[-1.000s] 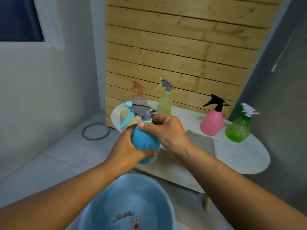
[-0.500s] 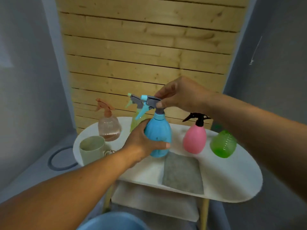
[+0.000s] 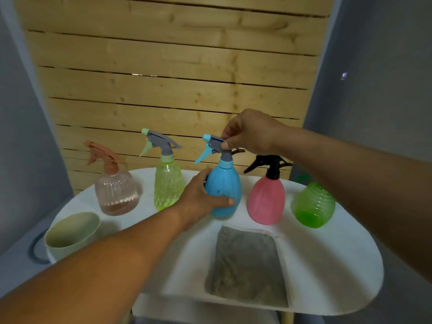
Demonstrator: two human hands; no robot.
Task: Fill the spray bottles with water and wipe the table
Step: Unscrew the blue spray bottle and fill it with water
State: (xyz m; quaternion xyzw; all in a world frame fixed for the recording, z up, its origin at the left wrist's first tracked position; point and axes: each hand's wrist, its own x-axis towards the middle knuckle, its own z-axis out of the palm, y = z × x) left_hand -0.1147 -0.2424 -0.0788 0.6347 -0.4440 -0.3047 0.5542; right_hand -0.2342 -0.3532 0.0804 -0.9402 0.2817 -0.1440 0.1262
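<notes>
Pale wood-plank wall behind, grey walls either side; grey floor lower left.

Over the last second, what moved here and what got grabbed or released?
The blue bottle went from above the basin, held in front of the table, to standing in the row between the yellow-green bottle and the pink bottle. The left hand still grips its body; the right hand shifted from its neck to pinching the sprayer top. Nothing was released. The cloth, cup and other bottles stayed put.
</notes>
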